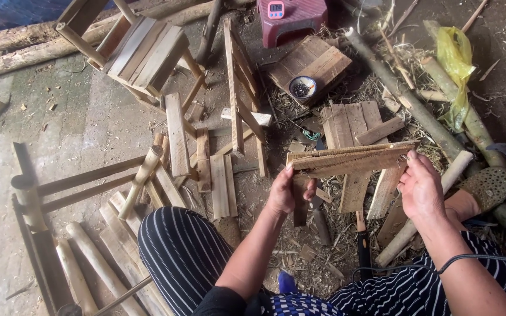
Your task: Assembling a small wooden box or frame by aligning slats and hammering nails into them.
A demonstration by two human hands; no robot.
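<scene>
Both hands share the grip on a small frame of rough wooden slats (pixel 349 161), held up in front of the person above the floor (pixel 89 123). Left hand (pixel 285 190) is closed around the frame's left end, thumb on top and fingers wrapped behind one of the short hanging pieces. Right hand (pixel 420 187) closes on the right end, fingers curled over the edge of the long top slats, which run nearly level between the two hands. Several shorter slats hang down from that top edge, and they look loosely set, so a steady hold at both ends, with the frame kept level and not twisted, seems the sound way to handle it; squeezing only one end would likely rack the joints.

Below the frame the floor is littered with shavings, offcuts and more slats. Just beyond it lies a flat wooden panel (pixel 352 123), and farther off a second panel carries a small dark bowl (pixel 303 87). A red plastic stool (pixel 291 20) stands at the top, with a small pink timer on it. To the left are a half-built wooden stool (pixel 142 55), loose planks and round bamboo poles (pixel 92 257). A yellow plastic bag (pixel 455 64) lies over long poles at the right. The person's striped trouser knee (pixel 183 251) is in the foreground.
</scene>
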